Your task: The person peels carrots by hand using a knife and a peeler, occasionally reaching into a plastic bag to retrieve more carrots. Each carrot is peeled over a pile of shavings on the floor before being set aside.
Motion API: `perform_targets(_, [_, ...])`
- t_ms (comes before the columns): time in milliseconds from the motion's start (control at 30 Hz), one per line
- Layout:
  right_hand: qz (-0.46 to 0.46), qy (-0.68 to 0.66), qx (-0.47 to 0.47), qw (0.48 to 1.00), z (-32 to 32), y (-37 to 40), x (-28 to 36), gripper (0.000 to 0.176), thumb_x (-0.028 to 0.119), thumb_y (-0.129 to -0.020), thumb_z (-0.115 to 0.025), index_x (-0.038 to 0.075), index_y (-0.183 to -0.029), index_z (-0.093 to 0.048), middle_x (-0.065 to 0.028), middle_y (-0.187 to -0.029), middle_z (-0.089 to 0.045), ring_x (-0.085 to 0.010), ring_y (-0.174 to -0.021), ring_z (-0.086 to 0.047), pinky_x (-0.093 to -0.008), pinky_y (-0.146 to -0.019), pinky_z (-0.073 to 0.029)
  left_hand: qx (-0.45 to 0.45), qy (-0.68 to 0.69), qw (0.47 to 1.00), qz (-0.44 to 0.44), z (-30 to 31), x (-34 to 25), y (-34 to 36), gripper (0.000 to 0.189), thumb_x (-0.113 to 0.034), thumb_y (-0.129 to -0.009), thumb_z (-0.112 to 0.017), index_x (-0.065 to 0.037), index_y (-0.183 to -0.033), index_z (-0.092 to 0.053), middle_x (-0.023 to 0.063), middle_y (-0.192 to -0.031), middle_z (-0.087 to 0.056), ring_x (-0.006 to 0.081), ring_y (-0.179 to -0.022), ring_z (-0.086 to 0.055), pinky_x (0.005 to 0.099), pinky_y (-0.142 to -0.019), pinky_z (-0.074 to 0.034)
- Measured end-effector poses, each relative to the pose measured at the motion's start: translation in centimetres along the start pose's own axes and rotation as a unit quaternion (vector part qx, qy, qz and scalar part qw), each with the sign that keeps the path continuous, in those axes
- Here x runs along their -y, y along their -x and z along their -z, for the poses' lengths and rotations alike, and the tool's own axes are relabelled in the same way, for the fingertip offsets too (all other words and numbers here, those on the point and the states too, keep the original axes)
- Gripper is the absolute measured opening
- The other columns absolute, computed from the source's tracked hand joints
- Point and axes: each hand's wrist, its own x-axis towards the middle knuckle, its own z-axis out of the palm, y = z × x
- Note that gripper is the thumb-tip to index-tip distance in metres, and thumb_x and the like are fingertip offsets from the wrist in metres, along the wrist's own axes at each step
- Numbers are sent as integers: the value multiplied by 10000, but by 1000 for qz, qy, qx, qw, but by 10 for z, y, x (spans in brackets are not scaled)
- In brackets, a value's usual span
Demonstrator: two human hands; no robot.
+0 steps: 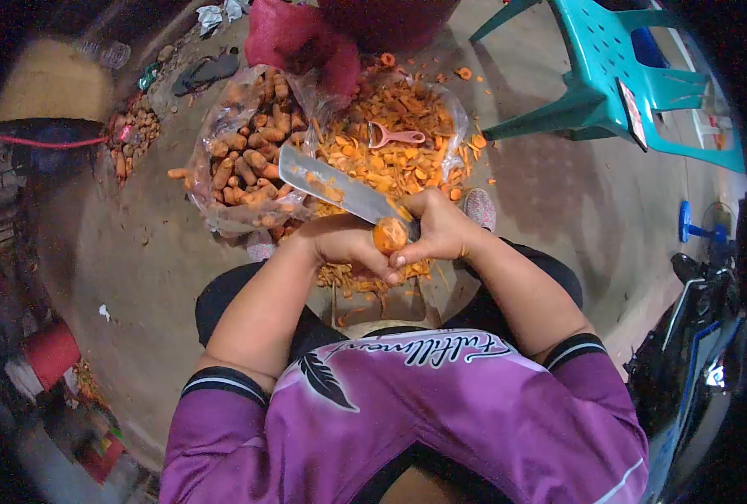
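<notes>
My right hand is closed around the handle of a wide-bladed knife. Its blade points up and to the left, with orange bits stuck on it. In my left hand is a carrot, its round orange end facing me between both hands. Just beyond the knife spreads a heap of carrot slices and peelings on clear plastic. A pink peeler lies on that heap. Left of it, a clear plastic bag holds several unpeeled carrots.
A green plastic chair stands at the upper right. Red sacking sits behind the heap, and a dark sandal lies at the upper left. A motorcycle is at the right edge. Loose slices dot the concrete floor.
</notes>
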Motion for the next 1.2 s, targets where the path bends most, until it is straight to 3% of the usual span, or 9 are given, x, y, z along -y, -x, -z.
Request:
perform_targets(100, [7, 27, 4, 1000, -1, -1, -1, 570, 501, -501, -675, -16, -720, -577, -143, -596, -557, -238, -560, -546, -362, -545, -410, 53, 116, 991, -46, -4, -1, 1, 168, -155, -674, -620, -51, -651, -490, 14, -496, -429, 98, -394, -404, 216, -374, -316])
perform_targets(200, [28, 23, -48, 998, -4, -5, -3, 584, 513, -539, -652, -22, -760, -572, -155, -641, -566, -240, -593, -554, -357, -557, -416, 100, 300, 949, -18, 2, 3, -5, 175, -98, -620, -665, -33, -679, -514, 31, -550, -487, 114, -472, -481, 219, -421, -379])
perform_targets(333, [23, 17, -150, 988, -1, -8, -11, 606, 524, -569, -632, -29, -805, -563, -168, -699, -574, -246, -652, -567, -344, -587, -429, -177, 50, 983, -26, -1, -23, -4, 253, -140, -607, -682, -6, -773, -545, 65, -677, -568, 123, -561, -541, 230, -467, -419])
perform_targets(467, [-34, -8, -167, 985, 11, -6, 2, 601, 531, -574, -624, -33, -776, -563, -177, -678, -571, -270, -639, -568, -351, -585, -433, -379, -189, 898, -120, -17, -30, -11, 253, -104, -615, -647, 5, -821, -548, 77, -769, -585, 102, -671, -551, 243, -577, -444])
perform_targets(667, [2, 88, -138, 987, 7, -9, -3, 557, 520, -588, -614, -26, -665, -533, -196, -597, -523, -310, -567, -535, -372, -529, -408, -297, -183, 936, -44, -13, -25, -4, 259, -136, -626, -657, -17, -831, -553, 62, -696, -574, 145, -620, -546, 271, -569, -438])
perform_targets(767, [-6, 120, -92, 989, 7, -10, -2, 488, 448, -606, -599, -16, -741, -529, -143, -597, -515, -210, -563, -491, -338, -534, -387, -263, -125, 955, 61, -18, -41, 5, 204, -125, -638, -654, -18, -769, -541, 45, -639, -542, 119, -517, -514, 252, -456, -407])
perform_targets(1067, [62, 83, -84, 991, 0, -13, 2, 402, 381, -713, -559, -12, -790, -537, -113, -580, -528, -184, -527, -503, -300, -496, -396, -56, 199, 978, -1, 2, 3, -3, 196, -203, -693, -634, -83, -626, -493, -5, -479, -431, 87, -393, -426, 217, -353, -307])
perform_targets(1167, [-109, -112, -128, 979, -7, -20, -11, 494, 479, -712, -540, -12, -759, -564, -114, -629, -570, -268, -586, -555, -342, -565, -429, -228, 143, 963, -30, -2, -11, -1, 185, -213, -729, -596, -71, -679, -489, 2, -485, -431, 93, -395, -428, 220, -350, -307])
perform_targets(1200, [-157, -188, -126, 961, -6, -22, -11, 520, 525, -730, -507, 6, -727, -539, -62, -592, -539, -209, -534, -541, -316, -511, -435, -274, 141, 950, -53, -1, -12, -3, 206, -255, -780, -537, -61, -837, -497, 24, -523, -459, 107, -398, -445, 219, -345, -319])
